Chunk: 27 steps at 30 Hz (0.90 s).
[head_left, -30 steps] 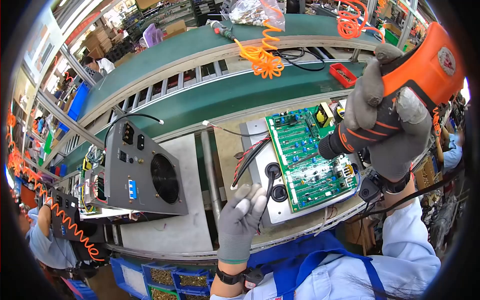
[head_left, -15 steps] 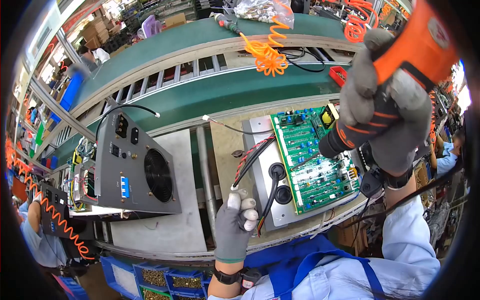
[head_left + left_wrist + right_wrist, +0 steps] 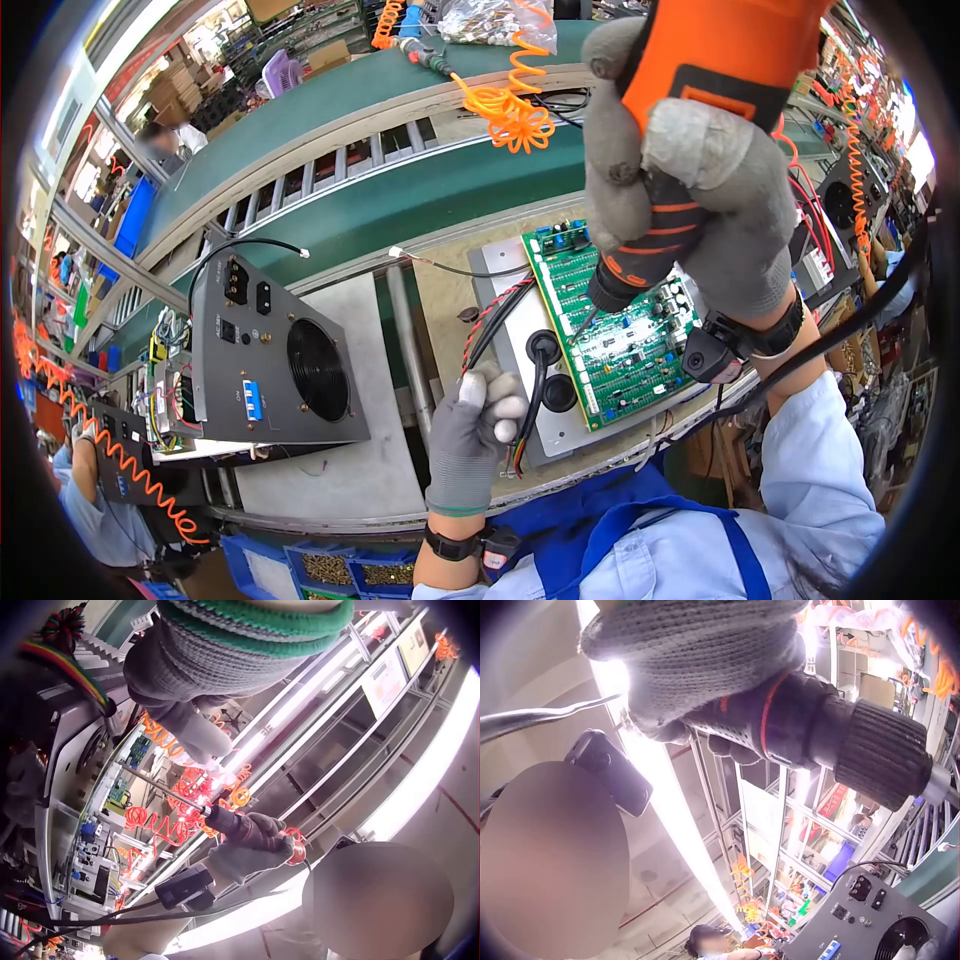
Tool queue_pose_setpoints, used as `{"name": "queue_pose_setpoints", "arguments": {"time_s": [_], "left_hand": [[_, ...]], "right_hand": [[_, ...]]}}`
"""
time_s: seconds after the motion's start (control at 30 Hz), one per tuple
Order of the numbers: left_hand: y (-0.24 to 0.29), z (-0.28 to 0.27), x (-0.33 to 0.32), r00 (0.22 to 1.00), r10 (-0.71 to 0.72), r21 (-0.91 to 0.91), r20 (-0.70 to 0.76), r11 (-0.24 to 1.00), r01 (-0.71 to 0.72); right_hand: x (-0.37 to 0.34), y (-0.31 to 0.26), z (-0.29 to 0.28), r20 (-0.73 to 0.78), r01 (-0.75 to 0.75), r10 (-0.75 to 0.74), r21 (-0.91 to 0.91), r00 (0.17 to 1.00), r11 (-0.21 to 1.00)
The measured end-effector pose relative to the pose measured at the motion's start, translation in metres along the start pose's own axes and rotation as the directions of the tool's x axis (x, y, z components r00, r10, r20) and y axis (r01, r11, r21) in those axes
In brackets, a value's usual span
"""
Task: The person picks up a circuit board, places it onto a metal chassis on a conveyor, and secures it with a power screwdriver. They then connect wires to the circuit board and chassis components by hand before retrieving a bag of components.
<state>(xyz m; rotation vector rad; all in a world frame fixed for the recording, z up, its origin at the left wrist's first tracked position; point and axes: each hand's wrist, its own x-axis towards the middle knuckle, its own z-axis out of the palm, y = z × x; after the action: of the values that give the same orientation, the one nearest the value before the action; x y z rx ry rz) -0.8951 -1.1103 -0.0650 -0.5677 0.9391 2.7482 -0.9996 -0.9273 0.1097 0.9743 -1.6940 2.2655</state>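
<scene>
My right hand (image 3: 690, 190) grips an orange and black power driver (image 3: 735, 50) over the green circuit board (image 3: 625, 350). The driver's bit (image 3: 585, 326) points down at the board's left part; contact is unclear. In the right wrist view my gloved hand (image 3: 705, 667) is wrapped around the driver (image 3: 802, 720). My left hand (image 3: 468, 440), fingers curled, is at the lower end of a black and red cable bundle (image 3: 490, 325), left of the board. Whether it pinches the cables cannot be told. The board lies on a light metal panel (image 3: 510, 345) with two black grommets.
A grey metal case (image 3: 275, 350) with a round fan stands at the left on a pale board (image 3: 340, 485). Behind runs a green conveyor (image 3: 400, 190), with an orange coiled hose (image 3: 510, 120) above. Blue bins (image 3: 325, 565) of small parts sit below the near edge.
The driver and my right hand have moved left, bringing the bit toward the board's left part. My left hand has shifted up to the cable ends, whose white connector is now out of sight.
</scene>
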Motion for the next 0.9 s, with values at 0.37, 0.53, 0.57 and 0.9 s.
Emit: {"name": "queue_pose_setpoints", "arguments": {"time_s": [0.37, 0.53, 0.57, 0.9], "left_hand": [[-0.012, 0.001, -0.004, 0.987, -0.032, 0.046, 0.157, 0.999, 0.025], [-0.007, 0.008, -0.006, 0.978, -0.083, 0.018, 0.189, 0.997, 0.081], [-0.01, 0.005, -0.005, 0.981, -0.072, 0.014, 0.181, 0.997, 0.071], [-0.007, 0.001, -0.003, 0.968, -0.079, -0.106, 0.239, 0.989, 0.107]], "right_hand": [[0.005, -0.009, -0.007, 0.177, -0.005, 0.032, -0.15, 0.984, 0.989], [-0.005, -0.038, -0.013, 0.194, 0.114, -0.154, 0.205, 0.969, 0.972], [-0.003, -0.047, -0.015, 0.32, 0.125, -0.229, 0.314, 0.919, 0.941], [-0.034, -0.044, -0.016, 0.347, 0.07, -0.17, 0.282, 0.922, 0.957]]}}
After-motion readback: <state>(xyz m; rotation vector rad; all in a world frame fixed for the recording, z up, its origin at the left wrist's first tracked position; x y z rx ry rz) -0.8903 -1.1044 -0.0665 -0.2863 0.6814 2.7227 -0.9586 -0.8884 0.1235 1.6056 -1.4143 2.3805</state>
